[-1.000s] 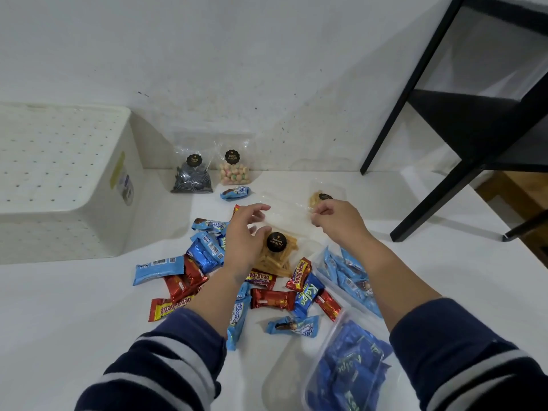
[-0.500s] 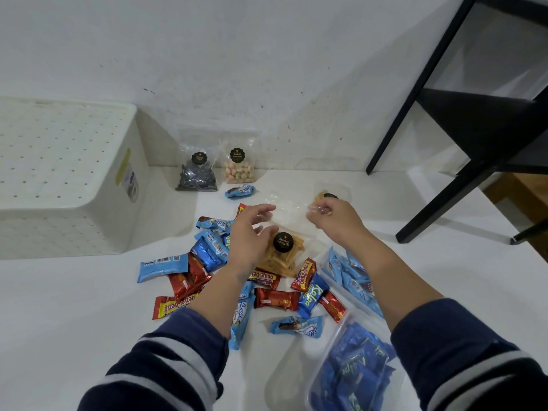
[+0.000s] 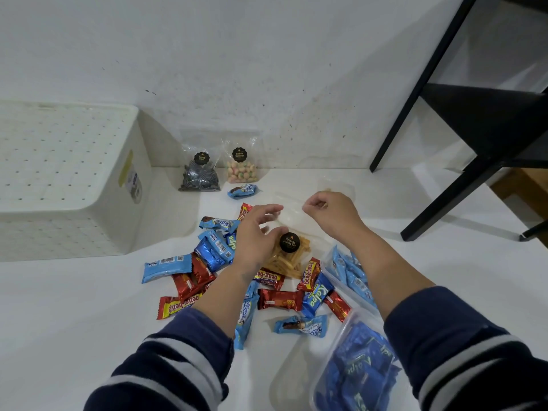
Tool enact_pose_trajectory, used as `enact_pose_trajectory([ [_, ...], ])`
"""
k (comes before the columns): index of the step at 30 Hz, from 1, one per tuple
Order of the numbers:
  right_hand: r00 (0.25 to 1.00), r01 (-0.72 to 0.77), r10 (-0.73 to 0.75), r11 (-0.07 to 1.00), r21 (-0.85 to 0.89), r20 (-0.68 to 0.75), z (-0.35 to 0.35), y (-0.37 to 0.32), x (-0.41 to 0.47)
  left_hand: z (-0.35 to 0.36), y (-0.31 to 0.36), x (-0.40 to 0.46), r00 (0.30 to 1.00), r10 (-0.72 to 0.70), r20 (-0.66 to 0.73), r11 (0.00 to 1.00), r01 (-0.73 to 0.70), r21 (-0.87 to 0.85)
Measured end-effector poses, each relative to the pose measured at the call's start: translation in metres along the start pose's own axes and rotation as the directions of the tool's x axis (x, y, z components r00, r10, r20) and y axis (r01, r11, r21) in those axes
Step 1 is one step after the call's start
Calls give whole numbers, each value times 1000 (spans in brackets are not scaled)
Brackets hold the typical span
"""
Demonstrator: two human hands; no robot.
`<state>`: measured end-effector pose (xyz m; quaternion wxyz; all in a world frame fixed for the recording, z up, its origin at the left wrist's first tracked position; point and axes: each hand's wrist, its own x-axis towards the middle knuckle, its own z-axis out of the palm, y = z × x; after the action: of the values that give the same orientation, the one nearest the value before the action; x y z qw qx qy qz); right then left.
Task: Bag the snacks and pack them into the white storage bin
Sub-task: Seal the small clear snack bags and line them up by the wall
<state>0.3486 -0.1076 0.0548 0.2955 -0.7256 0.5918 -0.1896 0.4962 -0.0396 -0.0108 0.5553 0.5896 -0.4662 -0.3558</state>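
At nine o'clock sits the white storage bin (image 3: 68,185), stiff plastic dotted with small holes, apparently bottom up, so nothing is packed in it yet. Toward twelve o'clock two crinkly clear packets lean against the wall, probably parked there for later: the dark snack packet (image 3: 200,175) and the pastel puff packet (image 3: 240,167), each sealed with a round black sticker.

In the middle, loose wrapped bars (image 3: 207,262) in glossy blue and red foil lie scattered, flat and slippery-looking. The left hand (image 3: 255,235) curls over the packet of yellow sticks (image 3: 289,256), thumb touching its black sticker, seemingly steadying it. The right hand (image 3: 329,213), at one o'clock, pinches the thin edge of a clear bag (image 3: 292,212), likely pulling its mouth open so the packet can slide in.

At five o'clock a soft clear bag of blue bars (image 3: 358,372) lies full, and another filled bag (image 3: 350,274) rests just beside the forearm.
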Motion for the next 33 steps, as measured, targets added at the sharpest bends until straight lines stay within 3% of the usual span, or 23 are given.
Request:
enact_pose_trajectory([
  [7,998,-3,9,996,-92,61,1,-5,5,0,0,-2,1000,15,9,1000,-15,4],
  [14,1000,5,-4,971,-239,5,1,-15,11,1,3,-3,999,8,43,1000,-10,25],
  [33,1000,14,-11,985,-174,22,8,-29,10,2,8,-5,998,-5,56,1000,3,21],
])
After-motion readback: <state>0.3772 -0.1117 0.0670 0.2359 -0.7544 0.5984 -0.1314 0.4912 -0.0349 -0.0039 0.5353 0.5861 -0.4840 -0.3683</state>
